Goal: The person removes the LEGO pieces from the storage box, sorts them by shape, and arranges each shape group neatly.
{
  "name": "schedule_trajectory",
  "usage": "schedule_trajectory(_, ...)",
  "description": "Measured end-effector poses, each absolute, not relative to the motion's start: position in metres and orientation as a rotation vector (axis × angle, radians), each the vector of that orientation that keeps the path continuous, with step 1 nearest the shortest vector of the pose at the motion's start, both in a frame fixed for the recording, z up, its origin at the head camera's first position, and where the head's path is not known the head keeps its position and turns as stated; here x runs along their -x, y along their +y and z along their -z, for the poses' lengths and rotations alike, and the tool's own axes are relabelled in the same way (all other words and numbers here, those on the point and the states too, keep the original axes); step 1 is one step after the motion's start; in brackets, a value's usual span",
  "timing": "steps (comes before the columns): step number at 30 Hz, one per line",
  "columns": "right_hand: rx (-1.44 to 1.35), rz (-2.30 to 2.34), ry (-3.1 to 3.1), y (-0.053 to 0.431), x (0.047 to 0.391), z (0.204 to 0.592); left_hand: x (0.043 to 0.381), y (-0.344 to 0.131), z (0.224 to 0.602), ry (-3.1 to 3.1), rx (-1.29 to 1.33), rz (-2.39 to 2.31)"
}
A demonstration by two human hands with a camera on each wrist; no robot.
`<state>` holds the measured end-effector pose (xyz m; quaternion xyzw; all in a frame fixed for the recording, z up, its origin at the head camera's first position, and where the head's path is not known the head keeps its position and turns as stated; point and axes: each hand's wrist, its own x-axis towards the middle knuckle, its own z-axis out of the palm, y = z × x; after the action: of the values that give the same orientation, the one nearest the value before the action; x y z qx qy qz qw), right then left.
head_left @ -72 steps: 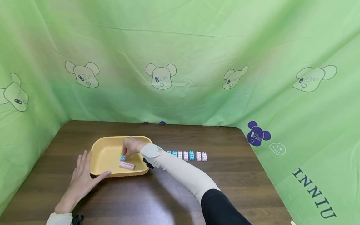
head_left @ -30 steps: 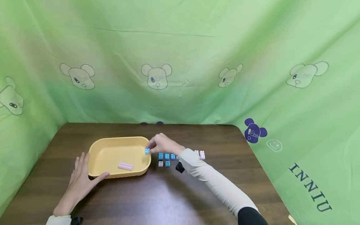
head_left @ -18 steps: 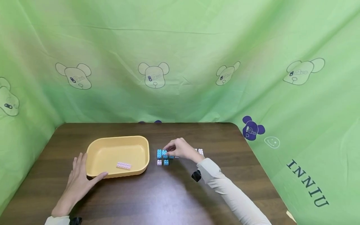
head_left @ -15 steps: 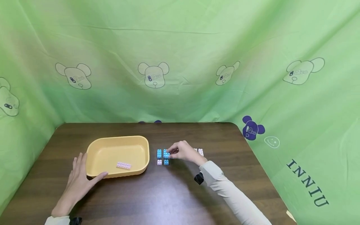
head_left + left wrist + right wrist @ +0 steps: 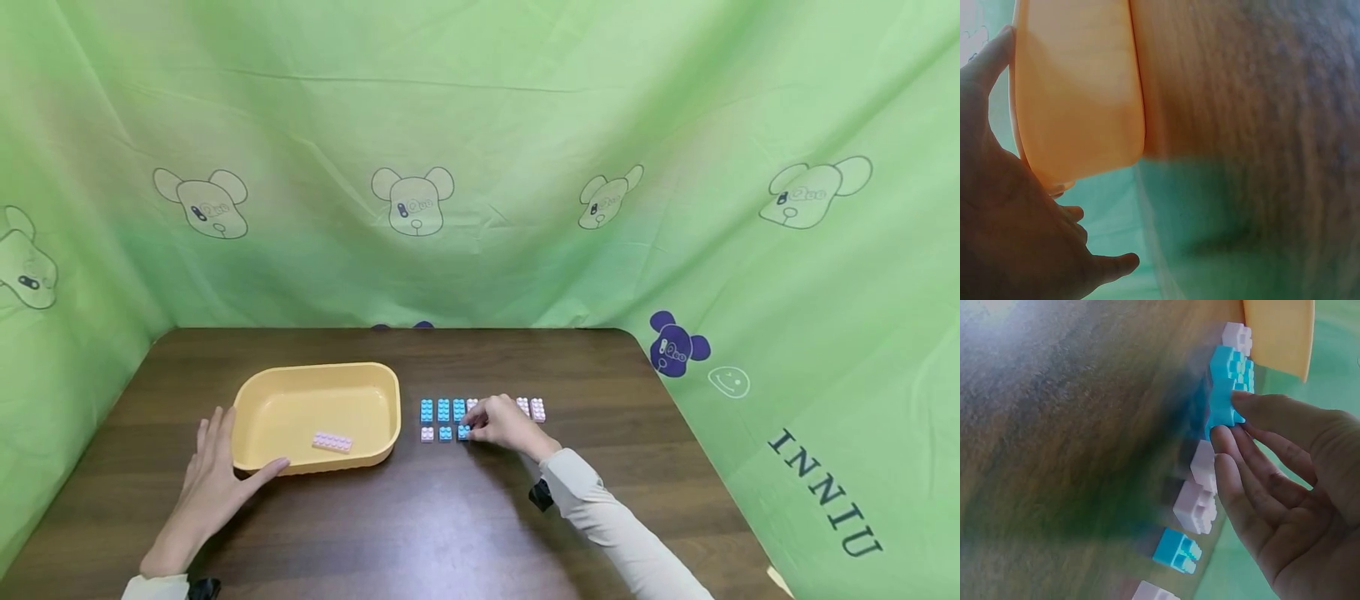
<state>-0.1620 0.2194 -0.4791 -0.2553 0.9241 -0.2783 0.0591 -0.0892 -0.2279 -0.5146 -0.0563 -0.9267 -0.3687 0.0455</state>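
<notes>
Between its thumb and fingertips my right hand [image 5: 510, 427] pinches a small blue toy building brick [image 5: 1224, 403], close over the table at the right end of a short front row. That row also holds a small pink brick [image 5: 427, 434] and a small blue brick [image 5: 446, 433]. Behind it runs a row of longer blue and pink bricks [image 5: 443, 409], partly covered by the hand. My left hand [image 5: 210, 479] rests with spread, straight fingers against the left end of the yellow tray [image 5: 258, 392]. Inside the tray lies a long pink brick [image 5: 332, 442].
The brown wooden table [image 5: 420, 517] is enclosed by a green curtain [image 5: 495, 125] printed with bear heads. At the right end of the back row two pink bricks [image 5: 537, 409] show beyond the hand.
My right hand has taken the small blue brick out of the tray and carried it right to the front row of bricks. The left hand has stayed at the tray.
</notes>
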Motion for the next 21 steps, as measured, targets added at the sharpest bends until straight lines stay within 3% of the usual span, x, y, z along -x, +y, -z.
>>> schedule_trajectory(12,0.608,0.781,2.846,0.214,0.156,0.484,0.089,-0.228,0.514,-2.840,0.172,1.132)
schedule_trajectory(21,0.689,0.792,2.895,0.216,0.161,0.472,0.089,-0.228,0.514,-2.835,0.164,1.136)
